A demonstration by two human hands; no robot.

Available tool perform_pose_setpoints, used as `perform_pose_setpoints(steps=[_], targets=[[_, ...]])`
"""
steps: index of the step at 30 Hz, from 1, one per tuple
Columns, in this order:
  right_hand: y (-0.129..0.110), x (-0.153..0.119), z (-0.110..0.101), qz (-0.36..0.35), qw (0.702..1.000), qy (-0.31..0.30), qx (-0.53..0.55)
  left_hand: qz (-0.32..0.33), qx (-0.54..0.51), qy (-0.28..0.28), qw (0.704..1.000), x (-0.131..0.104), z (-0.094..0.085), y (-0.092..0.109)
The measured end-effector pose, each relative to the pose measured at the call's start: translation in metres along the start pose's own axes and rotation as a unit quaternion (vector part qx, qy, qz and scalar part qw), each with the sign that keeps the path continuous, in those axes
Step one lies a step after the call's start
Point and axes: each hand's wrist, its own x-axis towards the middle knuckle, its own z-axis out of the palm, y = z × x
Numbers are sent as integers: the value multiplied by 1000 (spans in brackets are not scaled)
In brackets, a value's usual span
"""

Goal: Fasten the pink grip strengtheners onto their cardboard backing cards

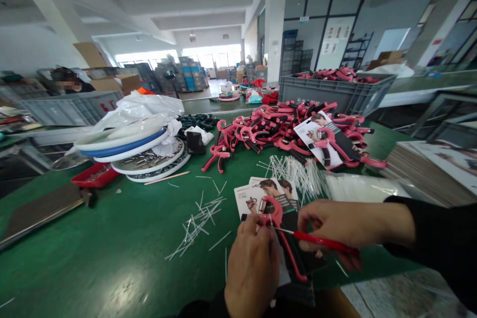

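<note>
A pink-and-black hand grip strengthener (289, 251) with a coil spring lies on a printed backing card (244, 198) near the table's front edge. My left hand (253, 263) is closed over its spring end and the card, pressing them down. In my right hand (335, 221) are red-handled scissors (320, 240), whose thin metal tip reaches to the strengthener beside my left fingers. Exactly what the tip touches is hidden. Just behind the card lies a bunch of white cable ties (294, 171). Cut-off tie ends (201, 223) are scattered to the left.
Behind, more pink strengtheners form a pile (257, 126), one on a card (324, 141). A grey crate (335, 94) holds others. Stacked cards (421, 164) stand right. Left are round trays (149, 164) with metal parts, a red bin (95, 176) and a co-worker (69, 79) farther back.
</note>
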Motion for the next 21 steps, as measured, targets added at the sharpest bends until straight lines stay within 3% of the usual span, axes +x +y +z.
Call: perform_pose_setpoints(steps=[5,9,15,21], targets=[[-5,6,-3,1,1000,-23,8,24,-19,23,999,-6,-5,-4],[-2,8,-7,-33,998,-52,29,0,9,-16,1000,-9,-7,-1],[9,7,-9,-47,996,-46,57,-13,57,-56,997,-3,-8,5],[1,11,-9,-29,998,-49,22,43,50,-36,997,-6,1,-4]])
